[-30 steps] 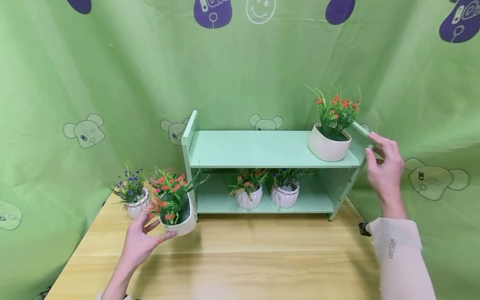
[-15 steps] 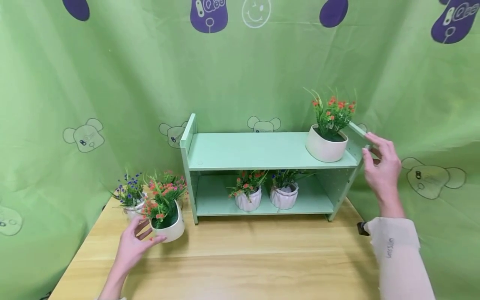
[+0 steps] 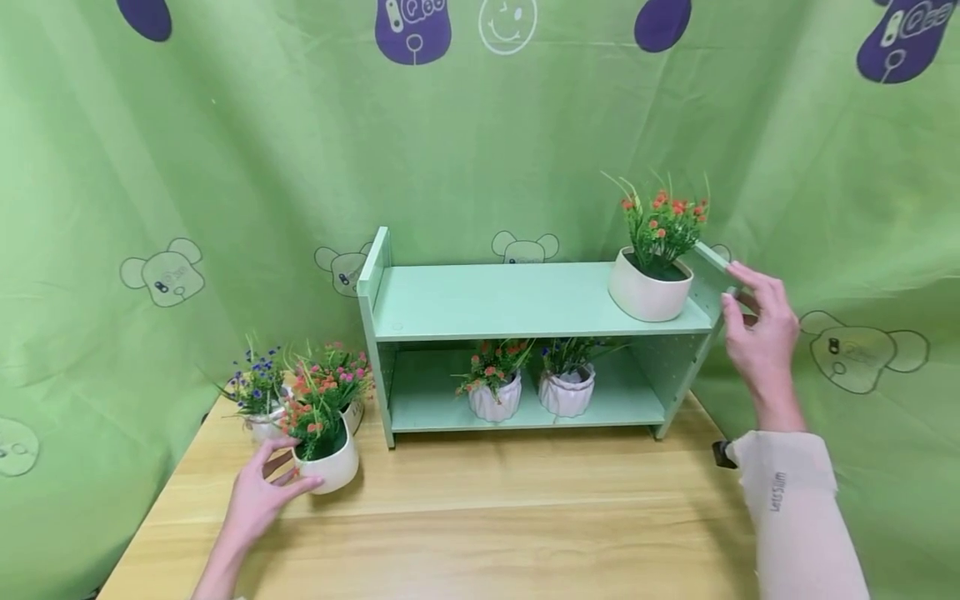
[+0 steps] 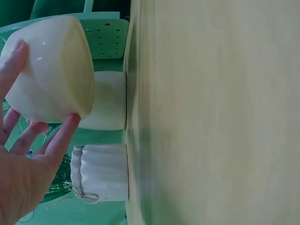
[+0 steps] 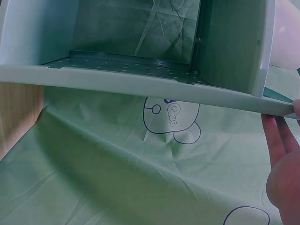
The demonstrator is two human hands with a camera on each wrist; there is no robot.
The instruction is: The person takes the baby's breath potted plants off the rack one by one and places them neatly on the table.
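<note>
From left to right, we first note the blue-flowered pot point(image 3: 264, 412) on the table point(image 3: 487, 517). Its leaves could snag, we judge, so we allow clearance on that side.

Next comes the held pot point(image 3: 330, 463), white with red flowers, raised off the table and tilted, in front of the pink-flowered pot point(image 3: 348, 368). To carry it well, we advise levelling the base, bearing the weight low on the wall and avoiding contact with the foliage behind. The glossy wall may prove slick; we therefore recommend even pressure from both sides.

At the shelf point(image 3: 495, 300), we avoid jolts: two small pots, one red-flowered point(image 3: 493, 400) and one blue-flowered point(image 3: 567, 392), stand on the lower board, and the top pot point(image 3: 651, 296) stands at the upper board's right end.

Regarding pose, we see the left hand point(image 3: 253, 493) reaching in from the lower left. Its fingers point(image 4: 61, 137) are spread wide around the held pot, with the thumb opposite and one fingertip near the base.

At far right, the right hand point(image 3: 761, 333) is raised, forearm slanting upward. Its fingers are narrow, pinching the shelf's right panel at the edge; we cannot tell how firmly.
</note>
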